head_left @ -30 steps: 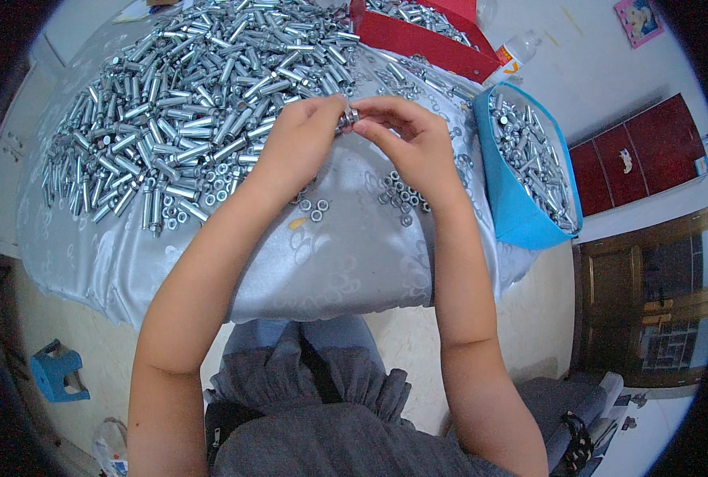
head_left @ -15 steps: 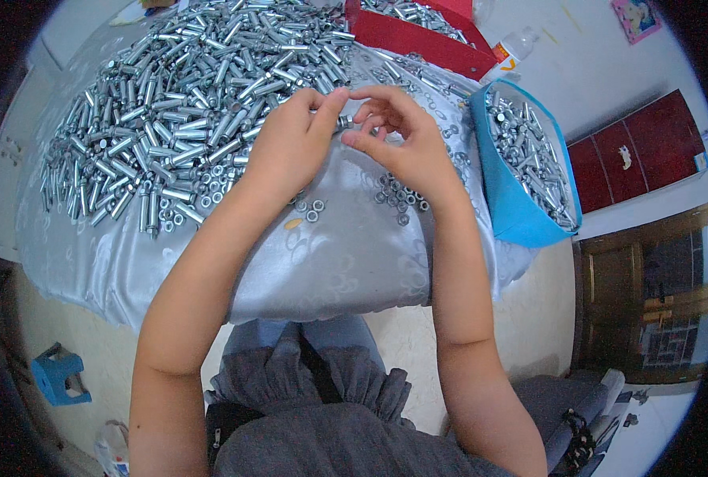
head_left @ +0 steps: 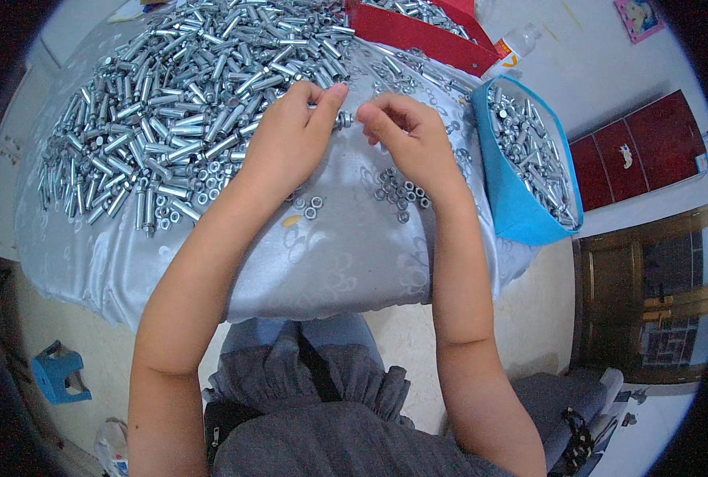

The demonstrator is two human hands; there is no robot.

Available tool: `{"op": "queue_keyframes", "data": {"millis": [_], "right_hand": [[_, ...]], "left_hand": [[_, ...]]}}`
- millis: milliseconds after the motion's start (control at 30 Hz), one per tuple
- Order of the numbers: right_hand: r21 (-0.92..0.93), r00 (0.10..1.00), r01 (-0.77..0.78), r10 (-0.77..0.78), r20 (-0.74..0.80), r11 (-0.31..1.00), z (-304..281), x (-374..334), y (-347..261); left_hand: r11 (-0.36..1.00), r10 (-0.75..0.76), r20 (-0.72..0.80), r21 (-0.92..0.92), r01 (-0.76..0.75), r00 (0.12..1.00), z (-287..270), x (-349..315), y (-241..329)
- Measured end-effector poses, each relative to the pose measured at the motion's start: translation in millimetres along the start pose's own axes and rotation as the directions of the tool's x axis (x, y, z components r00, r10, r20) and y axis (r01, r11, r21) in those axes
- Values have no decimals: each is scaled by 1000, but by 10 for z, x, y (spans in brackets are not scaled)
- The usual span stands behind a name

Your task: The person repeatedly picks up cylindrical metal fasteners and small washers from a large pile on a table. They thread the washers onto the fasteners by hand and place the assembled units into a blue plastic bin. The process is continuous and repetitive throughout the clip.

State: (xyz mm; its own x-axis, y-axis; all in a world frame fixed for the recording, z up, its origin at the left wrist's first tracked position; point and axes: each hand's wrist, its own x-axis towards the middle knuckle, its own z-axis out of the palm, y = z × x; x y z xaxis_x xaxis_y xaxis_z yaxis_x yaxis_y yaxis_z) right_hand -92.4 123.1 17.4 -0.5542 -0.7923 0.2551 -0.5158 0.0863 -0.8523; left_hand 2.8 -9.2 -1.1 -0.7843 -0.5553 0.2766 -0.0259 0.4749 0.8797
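My left hand [head_left: 296, 127] is closed around a metal sleeve anchor bolt. The bolt's end [head_left: 344, 119] sticks out to the right between thumb and fingers, and the rest is hidden in the hand. Just right of that end is my right hand [head_left: 405, 131], its thumb and forefinger pressed together and the other fingers curled; whatever they pinch is hidden. A large heap of sleeve anchor bolts [head_left: 187, 119] spreads behind and left of my left hand. Loose nuts [head_left: 401, 195] lie below my right hand, and a few more nuts [head_left: 312, 208] below my left wrist.
On the right stands a blue fabric bin [head_left: 529, 219] filled with bolts. A red box [head_left: 417, 44] with more bolts is at the back, beside a clear bottle [head_left: 517, 48]. A silvery cloth [head_left: 330, 270] covers the table. A blue stool [head_left: 60, 374] stands on the floor at left.
My right hand's fingers have drawn together from a spread pose, thumb and forefinger meeting beside the bolt's end. My left hand stays nearly in place.
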Motion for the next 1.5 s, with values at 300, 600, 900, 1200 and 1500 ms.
{"op": "queue_keyframes", "data": {"millis": [300,600,900,1200,1500], "right_hand": [[-149,984,167,-155,87,975,-12,11,74],[-29,978,207,-207,8,978,57,11,28],[126,971,238,-236,-34,963,173,-9,47],[252,917,239,-133,-376,938,-40,65,16],[297,821,205,1,-571,933,-194,88,60]], "left_hand": [[998,49,-20,-41,-50,999,39,11,-58],[998,39,6,-59,-39,999,7,8,-42],[981,185,-67,-38,-188,980,-56,-46,124],[963,164,128,-234,-131,978,14,-22,33],[896,-237,-314,-436,82,920,-315,291,-93]]}}
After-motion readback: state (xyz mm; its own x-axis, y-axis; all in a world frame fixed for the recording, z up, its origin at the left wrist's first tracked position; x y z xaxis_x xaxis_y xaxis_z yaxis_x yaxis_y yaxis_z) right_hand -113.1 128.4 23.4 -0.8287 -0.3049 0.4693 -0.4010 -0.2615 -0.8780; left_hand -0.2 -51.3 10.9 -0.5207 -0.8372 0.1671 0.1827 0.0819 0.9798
